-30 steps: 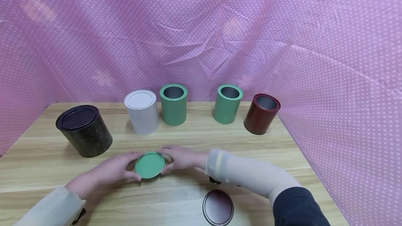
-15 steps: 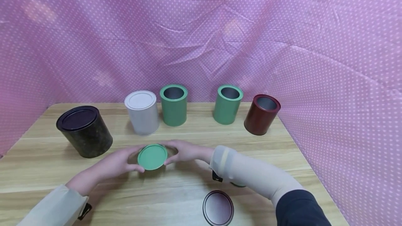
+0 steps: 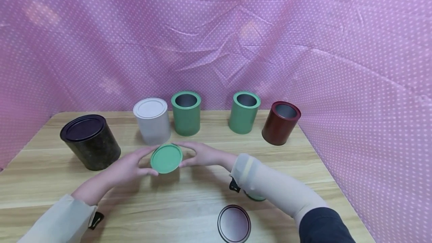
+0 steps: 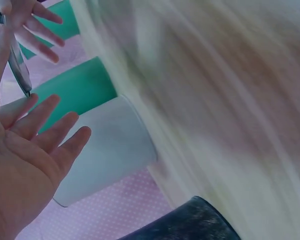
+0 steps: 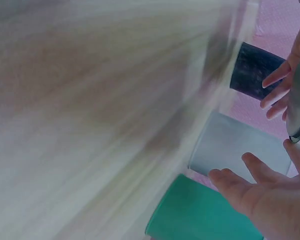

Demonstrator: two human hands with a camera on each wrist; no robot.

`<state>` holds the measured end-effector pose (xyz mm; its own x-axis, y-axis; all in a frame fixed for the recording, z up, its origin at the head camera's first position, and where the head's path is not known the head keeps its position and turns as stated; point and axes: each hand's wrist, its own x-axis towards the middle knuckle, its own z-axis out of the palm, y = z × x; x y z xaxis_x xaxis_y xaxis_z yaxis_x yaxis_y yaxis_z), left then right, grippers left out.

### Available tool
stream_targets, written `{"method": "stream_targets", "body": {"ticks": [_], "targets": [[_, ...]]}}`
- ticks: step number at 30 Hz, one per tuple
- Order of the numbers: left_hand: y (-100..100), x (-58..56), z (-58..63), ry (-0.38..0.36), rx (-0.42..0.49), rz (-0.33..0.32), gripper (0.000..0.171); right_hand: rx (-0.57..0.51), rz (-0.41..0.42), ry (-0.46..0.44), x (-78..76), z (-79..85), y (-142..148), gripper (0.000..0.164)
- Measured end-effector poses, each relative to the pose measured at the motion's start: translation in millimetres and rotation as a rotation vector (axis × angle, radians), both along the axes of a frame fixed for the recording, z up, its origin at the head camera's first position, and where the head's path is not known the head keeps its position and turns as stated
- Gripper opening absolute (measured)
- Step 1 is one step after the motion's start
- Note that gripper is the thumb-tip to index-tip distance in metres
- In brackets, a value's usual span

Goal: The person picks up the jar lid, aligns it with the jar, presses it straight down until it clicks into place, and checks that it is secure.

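Note:
A round green can lid [image 3: 166,159] is held between both hands, above the table and tilted, its face toward the head camera. My left hand [image 3: 126,166] holds the lid's left edge between thumb and index finger. The right hand [image 3: 204,155] holds the opposite edge the same way. In the left wrist view the lid [image 4: 19,70] shows edge-on, and the other fingers of the left hand [image 4: 27,165] are spread. Beyond the hands stand a closed white can [image 3: 152,121] and an open-topped green can [image 3: 186,113].
A second open green can [image 3: 244,112] and an open dark red can [image 3: 281,123] stand at the back right. At left is a large black lidded can [image 3: 90,141]. A dark red lid [image 3: 234,223] lies in front; another green lid [image 3: 255,197] is partly under the right forearm.
Both hands have raised the green lid and moved it forward and slightly right, toward the cans. The right forearm's shift uncovers part of the other green lid.

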<state>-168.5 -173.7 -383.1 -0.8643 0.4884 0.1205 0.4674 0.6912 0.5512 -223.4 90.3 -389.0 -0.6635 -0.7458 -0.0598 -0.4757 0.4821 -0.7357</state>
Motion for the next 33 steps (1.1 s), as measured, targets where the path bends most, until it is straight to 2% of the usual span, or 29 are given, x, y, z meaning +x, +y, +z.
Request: {"method": "stream_targets", "body": {"ticks": [10, 18, 23, 28, 33], "targets": [[12, -10.3, 14.6, 0.039, 0.019, -0.017, 0.076, -0.026, 0.003, 0.007, -7.5, 15.2, 15, 0.077], [22, -19.0, 34.2, 0.098, 0.037, -0.021, 0.076, -0.095, 0.014, 0.057, -17.7, 32.9, 24, 0.074], [24, -28.7, 46.2, 0.125, 0.066, -0.032, 0.077, -0.133, -0.003, 0.053, -24.7, 41.2, 27, 0.074], [28, -40.2, 57.2, 0.132, 0.060, -0.033, 0.079, -0.172, -0.061, 0.040, -28.7, 48.6, 30, 0.071], [30, -51.5, 65.0, 0.158, 0.066, -0.034, 0.079, -0.200, -0.120, 0.072, -30.6, 58.1, 31, 0.069]]}}
